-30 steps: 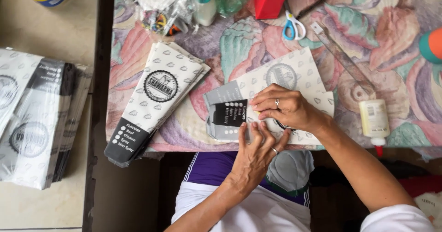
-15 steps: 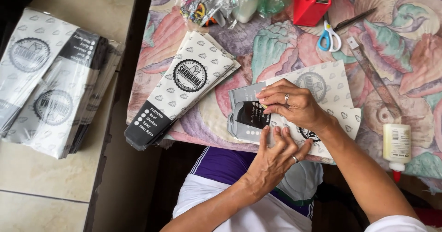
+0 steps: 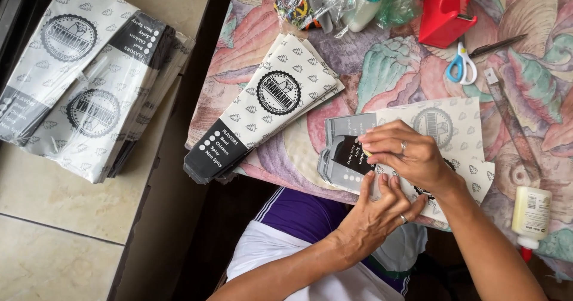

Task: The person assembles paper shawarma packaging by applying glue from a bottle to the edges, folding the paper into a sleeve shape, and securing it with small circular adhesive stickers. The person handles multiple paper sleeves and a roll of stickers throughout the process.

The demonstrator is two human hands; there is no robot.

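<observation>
A flat printed paper pouch (image 3: 453,128), white with a black end, lies on the flowered tablecloth (image 3: 394,56) near the table's front edge. My right hand (image 3: 412,157) rests on it, fingertips pinching the fold beside the black end (image 3: 346,157). Just below, my left hand (image 3: 379,208) presses its fingers onto the pouch's lower edge. Each hand wears a ring. The pouch's middle is hidden under my hands.
A stack of finished pouches (image 3: 268,107) lies to the left on the table, and more pouches (image 3: 83,80) lie on a side surface. Scissors (image 3: 462,65), a red tape dispenser (image 3: 444,8), a ruler (image 3: 513,122) and a glue bottle (image 3: 530,214) sit to the right.
Both hands have stayed on the pouch, and my left fingers have crept up closer under the right hand. The view has shifted, so everything sits further right and lower.
</observation>
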